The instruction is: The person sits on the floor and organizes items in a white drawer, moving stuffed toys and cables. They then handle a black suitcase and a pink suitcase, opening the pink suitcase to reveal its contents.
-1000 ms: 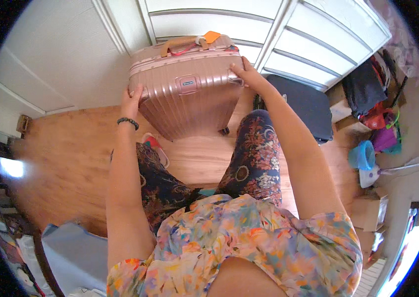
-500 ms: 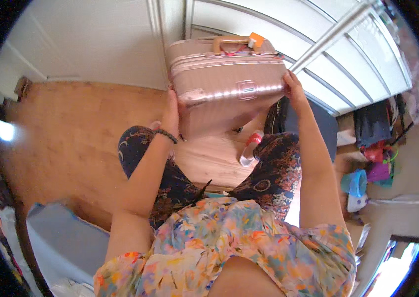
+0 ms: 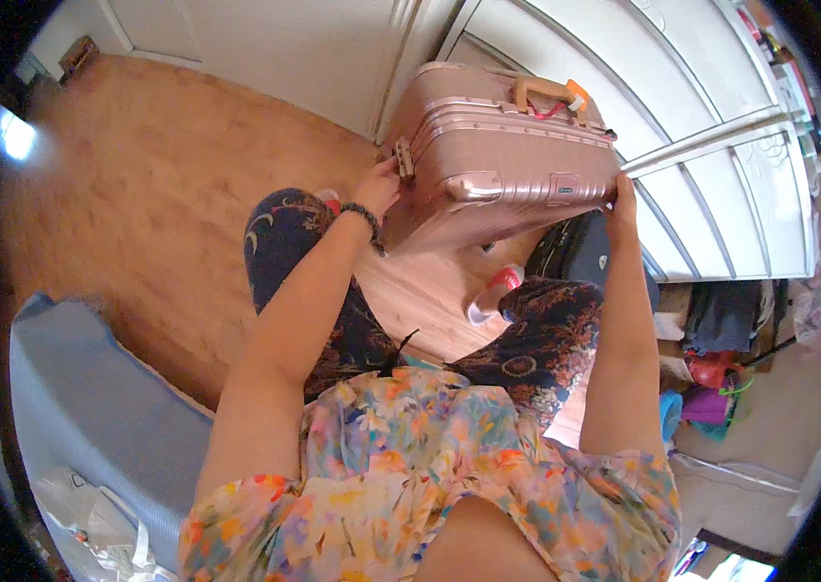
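A shiny rose-gold suitcase (image 3: 517, 160) stands in front of my feet, turned at an angle, with a tan carry handle (image 3: 544, 92) and an orange tag (image 3: 576, 96) on top. My left hand (image 3: 382, 186) grips its left side, the fingers curled up at a side fitting (image 3: 404, 158). My right hand (image 3: 623, 204) holds the right side, thumb up near the corner; its other fingers are mostly hidden behind the case. The suitcase's far side and underside are out of sight.
A clear plastic bottle with a red label (image 3: 495, 294) stands by my right foot. Behind the case are white panelled doors (image 3: 721, 58). A dark case (image 3: 580, 247) is to its right. A grey-blue padded piece (image 3: 105, 378) lies at lower left, with coloured bags (image 3: 711, 388) at far right.
The suitcase has turned, showing more of its left side. My left hand has moved from flat along its left edge up to the side fitting. My right hand still holds the right side.
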Motion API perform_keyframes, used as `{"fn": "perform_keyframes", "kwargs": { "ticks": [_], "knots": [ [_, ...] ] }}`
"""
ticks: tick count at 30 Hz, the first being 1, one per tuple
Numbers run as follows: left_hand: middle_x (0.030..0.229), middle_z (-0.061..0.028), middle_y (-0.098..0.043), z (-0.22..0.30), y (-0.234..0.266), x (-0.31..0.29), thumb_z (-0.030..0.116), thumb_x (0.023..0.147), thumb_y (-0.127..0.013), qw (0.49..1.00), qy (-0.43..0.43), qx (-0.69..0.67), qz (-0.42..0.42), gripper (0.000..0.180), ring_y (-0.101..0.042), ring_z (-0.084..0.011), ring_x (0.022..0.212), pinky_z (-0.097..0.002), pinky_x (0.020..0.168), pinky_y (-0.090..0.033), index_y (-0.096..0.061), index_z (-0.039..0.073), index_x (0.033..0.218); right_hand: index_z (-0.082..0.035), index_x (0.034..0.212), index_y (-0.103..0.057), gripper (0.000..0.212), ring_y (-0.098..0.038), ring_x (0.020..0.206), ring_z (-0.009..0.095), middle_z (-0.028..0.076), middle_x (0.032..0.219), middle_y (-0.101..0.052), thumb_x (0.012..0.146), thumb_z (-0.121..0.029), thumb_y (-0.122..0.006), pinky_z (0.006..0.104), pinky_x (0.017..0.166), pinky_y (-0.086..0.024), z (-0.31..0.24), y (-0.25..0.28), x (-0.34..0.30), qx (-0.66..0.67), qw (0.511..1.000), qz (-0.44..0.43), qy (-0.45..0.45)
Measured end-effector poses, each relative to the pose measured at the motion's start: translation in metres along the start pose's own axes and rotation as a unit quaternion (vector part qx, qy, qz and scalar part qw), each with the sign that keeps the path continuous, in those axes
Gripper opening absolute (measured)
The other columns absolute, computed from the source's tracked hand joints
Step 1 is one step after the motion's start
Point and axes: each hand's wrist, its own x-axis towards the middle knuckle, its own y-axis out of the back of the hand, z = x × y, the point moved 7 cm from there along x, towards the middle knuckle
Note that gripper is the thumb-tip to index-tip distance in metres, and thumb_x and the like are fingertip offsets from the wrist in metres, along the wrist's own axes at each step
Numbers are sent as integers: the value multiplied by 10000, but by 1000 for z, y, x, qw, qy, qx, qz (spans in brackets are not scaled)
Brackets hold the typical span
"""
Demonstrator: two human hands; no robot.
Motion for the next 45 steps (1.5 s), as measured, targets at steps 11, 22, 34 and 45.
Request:
{"fn": "perform_keyframes", "kwargs": {
  "ticks": [11,22,34,45],
  "knots": [
    [1278,-81,-449,34,-38,-32,373,897,-473,998,-18,64,-2,546,-419,-189,1136,-328,932,-341,-341,116,1360,-187,1013,-477,386,-422,742,105,-29,813,-455,839,-529,-442,337,642,-369,2,27,2,-146,984,8,99],
    [1279,-137,-467,47,-43,-21,620,848,-383,981,-102,166,3,749,-449,-276,1141,-394,895,-392,-320,80,1363,-118,1128,-434,470,-464,681,148,52,870,-479,872,-506,-364,278,533,-395,12,36,-25,-193,977,9,95],
    [1034,-162,-571,56,-31,52,456,869,-443,985,-145,92,14,519,-546,-269,895,-377,775,-448,-500,18,1142,-11,1320,-331,594,-442,1142,277,179,1272,-437,882,-392,-460,346,936,-363,-9,38,-92,-203,978,-21,35],
    [1369,-167,-353,176,-88,-58,402,904,-465,838,-370,399,43,577,-333,-278,1267,-401,1051,-268,-367,18,1322,61,1347,-187,922,-233,1288,403,257,1403,-184,732,-444,-653,510,1025,-259,100,296,-649,-677,565,11,-472]
  ]
}}
